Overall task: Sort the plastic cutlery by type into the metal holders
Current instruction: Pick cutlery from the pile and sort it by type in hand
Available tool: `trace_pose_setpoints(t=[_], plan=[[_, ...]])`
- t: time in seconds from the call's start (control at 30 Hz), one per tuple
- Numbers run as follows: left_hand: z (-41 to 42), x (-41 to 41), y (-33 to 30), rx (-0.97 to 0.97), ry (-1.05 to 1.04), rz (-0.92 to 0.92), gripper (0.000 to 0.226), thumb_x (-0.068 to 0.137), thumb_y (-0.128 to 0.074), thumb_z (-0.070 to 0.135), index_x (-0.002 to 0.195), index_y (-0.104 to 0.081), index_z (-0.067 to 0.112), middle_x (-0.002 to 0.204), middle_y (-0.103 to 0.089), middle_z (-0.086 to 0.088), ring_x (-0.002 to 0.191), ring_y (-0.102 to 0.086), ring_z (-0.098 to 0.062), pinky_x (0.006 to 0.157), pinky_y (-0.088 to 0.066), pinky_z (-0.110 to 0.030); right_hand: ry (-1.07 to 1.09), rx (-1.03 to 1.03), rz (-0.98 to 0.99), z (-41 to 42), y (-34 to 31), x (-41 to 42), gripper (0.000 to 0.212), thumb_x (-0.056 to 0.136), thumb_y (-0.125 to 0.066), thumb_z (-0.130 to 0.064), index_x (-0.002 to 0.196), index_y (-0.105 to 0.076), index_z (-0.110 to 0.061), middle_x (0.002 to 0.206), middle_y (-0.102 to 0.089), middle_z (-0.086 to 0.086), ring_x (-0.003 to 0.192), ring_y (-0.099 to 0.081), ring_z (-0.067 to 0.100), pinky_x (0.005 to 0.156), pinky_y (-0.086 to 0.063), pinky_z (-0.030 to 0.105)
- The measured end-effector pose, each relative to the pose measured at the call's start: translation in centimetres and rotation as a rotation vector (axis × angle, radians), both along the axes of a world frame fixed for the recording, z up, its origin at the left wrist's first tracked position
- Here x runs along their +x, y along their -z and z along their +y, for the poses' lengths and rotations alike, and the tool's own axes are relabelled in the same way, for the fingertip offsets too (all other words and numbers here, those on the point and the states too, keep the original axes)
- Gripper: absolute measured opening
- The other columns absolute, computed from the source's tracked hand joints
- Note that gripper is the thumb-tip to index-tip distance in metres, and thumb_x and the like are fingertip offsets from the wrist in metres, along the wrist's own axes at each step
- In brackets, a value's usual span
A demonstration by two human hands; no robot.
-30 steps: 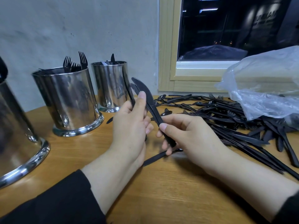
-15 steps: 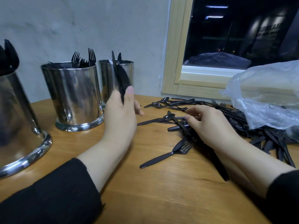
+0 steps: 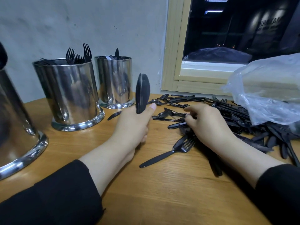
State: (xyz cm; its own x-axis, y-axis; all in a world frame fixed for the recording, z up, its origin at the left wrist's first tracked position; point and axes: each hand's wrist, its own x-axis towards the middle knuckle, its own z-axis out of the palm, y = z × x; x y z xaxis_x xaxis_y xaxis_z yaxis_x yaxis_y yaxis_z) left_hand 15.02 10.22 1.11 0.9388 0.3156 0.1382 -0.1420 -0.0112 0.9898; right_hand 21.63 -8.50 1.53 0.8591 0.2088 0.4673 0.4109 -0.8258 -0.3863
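The left hand (image 3: 131,127) holds a small bunch of black plastic knives (image 3: 142,93) upright, fingers curled round the handles, blades above the thumb. I think they go next into the far shiny metal holder (image 3: 115,82) by the desk's back edge. The right hand (image 3: 206,125) pinches a piece from the black cutlery pile (image 3: 235,117).

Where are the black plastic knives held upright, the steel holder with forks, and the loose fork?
black plastic knives (image 3: 142,93), head view, blade faces.
steel fork holder (image 3: 68,93), head view, side wall.
loose black fork (image 3: 164,157), head view, handle.
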Motion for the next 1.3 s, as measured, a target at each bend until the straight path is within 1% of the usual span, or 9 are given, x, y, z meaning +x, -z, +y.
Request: trace_pose_setpoints(t=[0.17,0.3,0.47,0.57,0.67,0.8,0.93,1.17,1.3], plan=[[-0.2,-0.3,-0.5,-0.103,-0.012,0.047,0.042,0.097,-0.066,0.045,0.074,-0.052,0.012,0.045,-0.034,0.010,0.042,-0.031,-0.009,0.041,-0.028,-0.023,-0.107,0.230,-0.332,-0.1,-0.4,-1.3,0.024,0.094,-0.056,-0.008,0.110,-0.073,-0.009,0.096,-0.063,-0.001,0.093,-0.055,0.009,0.082,-0.036,0.010],[-0.6,-0.7,-0.6,-0.207,0.103,0.059,0.045,0.093,-0.066,0.051,0.094,-0.072,0.007,0.056,-0.034,0.005,0.046,-0.028,-0.010,0.041,-0.023,-0.022,-0.400,0.069,-0.528,1.3,-0.1,-3.4,0.020,0.090,-0.060,-0.003,0.105,-0.071,-0.005,0.092,-0.060,0.007,0.087,-0.056,0.026,0.080,-0.045,0.034],[-0.7,-0.5,-0.5,-0.304,0.113,0.028,0.029,0.098,-0.066,0.035,0.079,-0.062,0.012,0.057,-0.042,0.001,0.046,-0.032,-0.011,0.037,-0.025,-0.020,-0.578,-0.100,-0.382,3.1,0.6,-5.8,0.024,0.100,-0.052,-0.026,0.114,-0.066,-0.013,0.102,-0.059,-0.002,0.092,-0.055,0.027,0.080,-0.045,0.047],[-0.5,-0.2,-0.6,-0.190,-0.017,0.009,0.029,0.102,-0.059,0.032,0.078,-0.058,0.015,0.057,-0.048,0.003,0.047,-0.040,-0.012,0.043,-0.030,-0.025,-0.494,-0.007,-0.321,1.8,-0.2,-5.9,0.025,0.101,-0.052,-0.034,0.114,-0.065,-0.018,0.094,-0.050,-0.015,0.091,-0.052,0.014,0.082,-0.046,0.040],[-0.4,-0.1,-0.7,-0.087,-0.076,-0.049,0.032,0.103,-0.056,0.038,0.076,-0.057,0.020,0.066,-0.056,0.003,0.057,-0.053,-0.016,0.060,-0.041,-0.036,-0.277,0.055,-0.244,-1.2,-1.1,-4.8,0.018,0.100,-0.055,-0.035,0.102,-0.067,-0.022,0.088,-0.061,-0.012,0.086,-0.056,0.010,0.079,-0.048,0.037],[-0.9,-0.7,-0.4,0.086,0.007,-0.080,0.026,0.107,-0.050,0.034,0.097,-0.064,0.016,0.069,-0.059,0.000,0.061,-0.063,-0.017,0.054,-0.051,-0.031,-0.051,-0.043,-0.070,-5.1,-0.9,-3.2,0.022,0.096,-0.059,-0.046,0.097,-0.069,-0.026,0.087,-0.066,-0.012,0.087,-0.061,0.013,0.076,-0.047,0.032],[-1.5,-1.2,0.2,0.206,0.146,-0.029,0.021,0.106,-0.051,0.034,0.106,-0.067,0.020,0.061,-0.050,0.004,0.055,-0.054,-0.017,0.059,-0.055,-0.036,0.040,-0.174,0.092,-5.5,-0.7,-3.4,0.036,0.092,-0.061,-0.057,0.110,-0.069,-0.027,0.097,-0.070,-0.005,0.095,-0.064,0.018,0.083,-0.053,0.035],[-1.1,-1.2,-0.1,0.101,0.059,0.003,0.025,0.102,-0.057,0.039,0.100,-0.071,0.018,0.060,-0.042,0.009,0.044,-0.038,-0.004,0.044,-0.034,-0.021,0.067,-0.150,0.058,-5.1,-0.7,-3.2,0.030,0.093,-0.060,-0.023,0.121,-0.071,-0.020,0.112,-0.073,0.001,0.107,-0.065,0.021,0.092,-0.050,0.031],[-1.0,-1.3,-0.4,0.048,0.056,0.013,0.034,0.102,-0.057,0.040,0.092,-0.068,0.009,0.051,-0.037,0.009,0.043,-0.033,-0.008,0.043,-0.030,-0.022,0.012,0.088,-0.139,-5.1,-1.1,-3.4,0.028,0.094,-0.060,-0.015,0.117,-0.075,-0.016,0.106,-0.070,-0.004,0.099,-0.059,0.005,0.086,-0.039,0.010]])
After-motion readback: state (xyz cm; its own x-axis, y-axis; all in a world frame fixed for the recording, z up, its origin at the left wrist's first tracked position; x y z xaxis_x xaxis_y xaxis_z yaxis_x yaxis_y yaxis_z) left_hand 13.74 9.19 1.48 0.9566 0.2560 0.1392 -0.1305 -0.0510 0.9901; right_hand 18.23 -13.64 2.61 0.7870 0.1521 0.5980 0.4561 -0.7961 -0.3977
